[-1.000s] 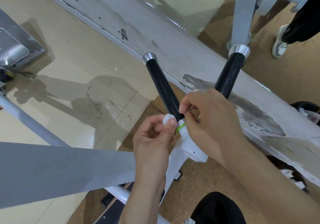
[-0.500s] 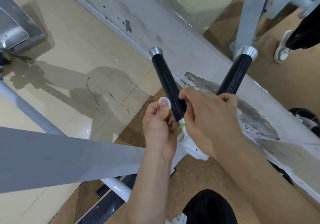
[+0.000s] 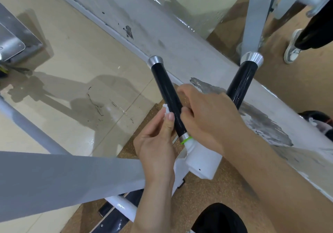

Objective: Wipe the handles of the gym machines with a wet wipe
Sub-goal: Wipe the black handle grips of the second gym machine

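1. The handle [image 3: 166,95] rises from the white bracket [image 3: 203,160] at its lower end, up and away to a silver cap [image 3: 155,61]. That long axis is the line a wiping stroke must follow.
2. The wipe [image 3: 165,109] is a small white wad against the handle's left side, about midway along. The left hand [image 3: 156,142] pinches it between thumb and fingertips.
3. The right hand [image 3: 207,117] sits opposite, fingers curled round the handle just above the green tie [image 3: 186,139]. Whether it also holds an end of the wipe is hidden.
4. The stretch up to the cap is bare, so the next stroke probably runs away from the bracket, led by the left hand.
5. The second handle [image 3: 242,81] stands apart to the right, its lower end behind the right hand.
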A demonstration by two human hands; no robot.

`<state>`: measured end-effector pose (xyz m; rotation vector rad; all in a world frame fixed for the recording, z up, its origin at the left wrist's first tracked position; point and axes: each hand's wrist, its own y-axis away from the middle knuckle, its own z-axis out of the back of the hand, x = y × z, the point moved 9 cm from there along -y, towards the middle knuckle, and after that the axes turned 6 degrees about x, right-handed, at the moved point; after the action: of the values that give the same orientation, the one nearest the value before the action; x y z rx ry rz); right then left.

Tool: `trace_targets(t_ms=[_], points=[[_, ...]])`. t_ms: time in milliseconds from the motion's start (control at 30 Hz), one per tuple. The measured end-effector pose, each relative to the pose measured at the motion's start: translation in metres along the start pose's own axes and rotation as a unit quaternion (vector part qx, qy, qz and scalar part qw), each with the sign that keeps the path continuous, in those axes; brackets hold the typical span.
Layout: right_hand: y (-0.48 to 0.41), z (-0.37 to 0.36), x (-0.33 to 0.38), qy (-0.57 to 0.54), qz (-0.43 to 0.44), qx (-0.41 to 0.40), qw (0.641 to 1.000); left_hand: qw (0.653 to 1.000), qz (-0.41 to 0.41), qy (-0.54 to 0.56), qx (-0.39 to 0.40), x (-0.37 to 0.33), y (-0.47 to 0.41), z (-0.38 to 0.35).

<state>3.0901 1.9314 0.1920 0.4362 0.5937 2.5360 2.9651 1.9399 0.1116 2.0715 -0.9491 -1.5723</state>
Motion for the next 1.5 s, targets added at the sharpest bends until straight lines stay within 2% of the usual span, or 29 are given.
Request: trace_targets(t_ms=[167,333,500,600,667,733,833,1033,1167,1367,1500], points=[[-0.003,-0.002,-0.003,0.028,0.002,-0.017,0.999,0.991,0.058,0.108,-0.054,0.014,-0.036,-0.004],[-0.005,-0.001,-0.003,0.019,-0.012,-0.016,1.000,0.989,0.083,0.115,-0.042,0.021,-0.015,-0.003],[-0.005,-0.001,-0.002,0.019,-0.010,-0.023,1.000,0.986,0.100,0.123,-0.048,0.020,-0.054,-0.007],[-0.008,0.000,-0.003,0.016,-0.017,0.002,1.000,0.989,0.107,0.097,-0.013,0.021,-0.035,-0.003],[-0.014,0.002,-0.011,-0.047,-0.038,0.058,0.997,0.991,0.106,0.082,-0.010,0.019,-0.037,0.000],[-0.031,0.004,-0.020,-0.171,-0.051,0.100,0.979,0.993,0.087,0.079,-0.020,0.011,-0.058,-0.003],[-0.049,0.003,-0.029,-0.282,-0.053,0.084,0.954,0.993,0.062,0.088,-0.039,0.002,-0.075,-0.006],[-0.050,-0.009,-0.034,-0.337,-0.070,0.080,0.935,0.995,0.080,0.066,-0.013,0.005,-0.058,-0.007],[-0.048,-0.009,-0.031,-0.286,-0.074,0.081,0.952,0.995,0.053,0.072,-0.040,-0.013,-0.096,-0.014],[-0.047,-0.007,-0.030,-0.214,-0.091,0.063,0.971,0.994,0.058,0.089,-0.039,-0.010,-0.094,-0.017],[-0.045,-0.006,-0.028,-0.211,-0.089,0.057,0.972,0.996,0.043,0.070,-0.043,-0.023,-0.131,-0.025]])
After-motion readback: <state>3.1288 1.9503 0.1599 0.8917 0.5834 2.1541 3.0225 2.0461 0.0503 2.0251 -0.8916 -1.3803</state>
